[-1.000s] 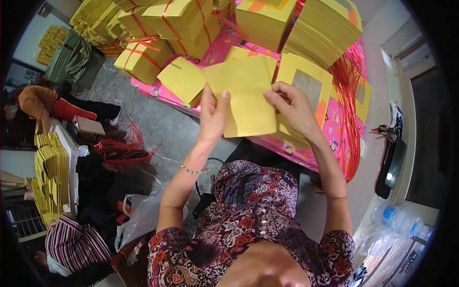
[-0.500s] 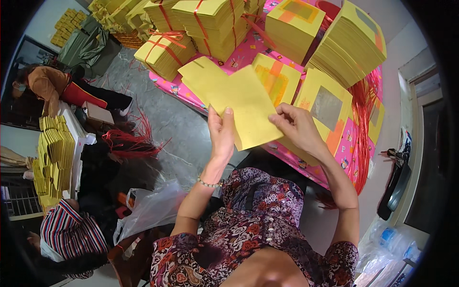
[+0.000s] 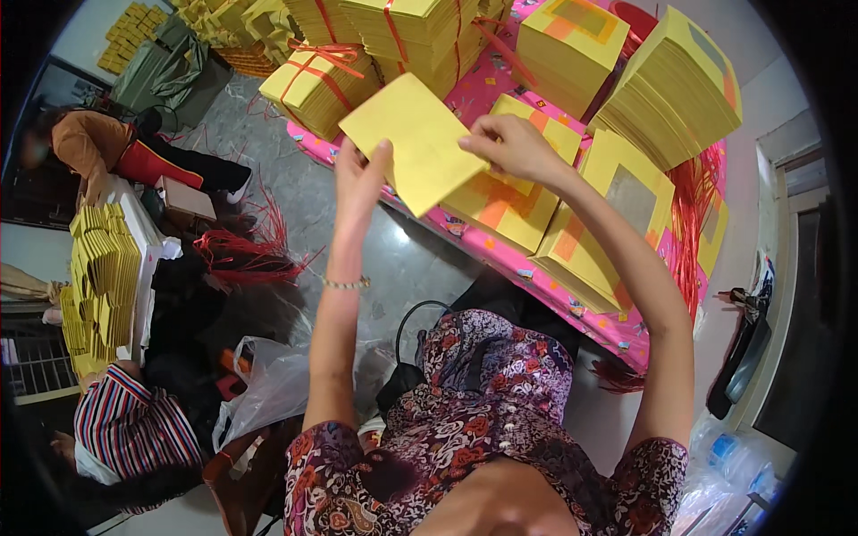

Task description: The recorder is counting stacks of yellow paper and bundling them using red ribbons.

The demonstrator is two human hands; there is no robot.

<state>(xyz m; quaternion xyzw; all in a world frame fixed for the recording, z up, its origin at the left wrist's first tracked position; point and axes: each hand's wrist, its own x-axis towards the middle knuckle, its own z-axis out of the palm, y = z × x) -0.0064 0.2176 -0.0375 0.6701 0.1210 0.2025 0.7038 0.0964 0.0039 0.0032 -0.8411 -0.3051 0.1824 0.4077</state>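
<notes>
In front of me I hold up yellow paper sheets (image 3: 416, 134), tilted over the near left edge of the table. My left hand (image 3: 362, 183) is closed on their lower left edge, thumb on top. My right hand (image 3: 511, 147) pinches the right corner between thumb and bent fingers. Just behind the sheets stands a yellow paper bundle (image 3: 313, 94) tied with red ribbon. Below my right forearm lie a stack with an orange-printed top (image 3: 505, 196) and another stack with a grey patch (image 3: 617, 201). How many sheets I hold is unclear.
A pink patterned cloth (image 3: 590, 326) covers the table. Tall yellow stacks (image 3: 670, 94) and red ribbon strands (image 3: 693, 205) occupy its right side. At left, a person in brown (image 3: 98, 152) and another in stripes (image 3: 138, 429) flank folded yellow paper (image 3: 107, 277). A plastic bag (image 3: 273, 389) sits nearby.
Both hands have moved up and away from me with the yellow sheets, the left hand also leftward. The sheets now look turned and more compact; the separate piece behind them no longer shows.
</notes>
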